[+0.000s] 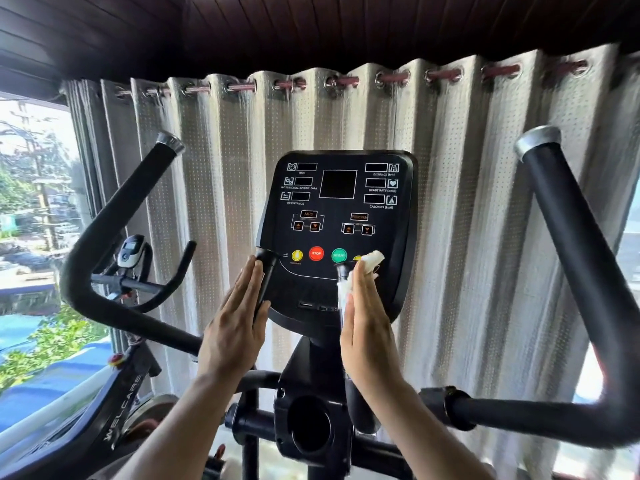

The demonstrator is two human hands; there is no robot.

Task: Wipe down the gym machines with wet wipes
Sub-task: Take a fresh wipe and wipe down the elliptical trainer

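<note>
Wet wipe (pixel 360 271) under flat right hand (pixel 367 327), on handle (pixel 341 271)

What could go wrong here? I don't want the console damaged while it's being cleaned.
1. The wet wipe sits right by the START button; a stray press might trigger it.
2. Moisture could reach the ports on the console's lower edge.
3. The left hand lies flat on its grip, so it may slip.

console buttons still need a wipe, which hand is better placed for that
Right. The right hand already presses the wet wipe against the right inner grip, just below the START button. The left hand lies flat on the left inner grip with no wipe.
</note>
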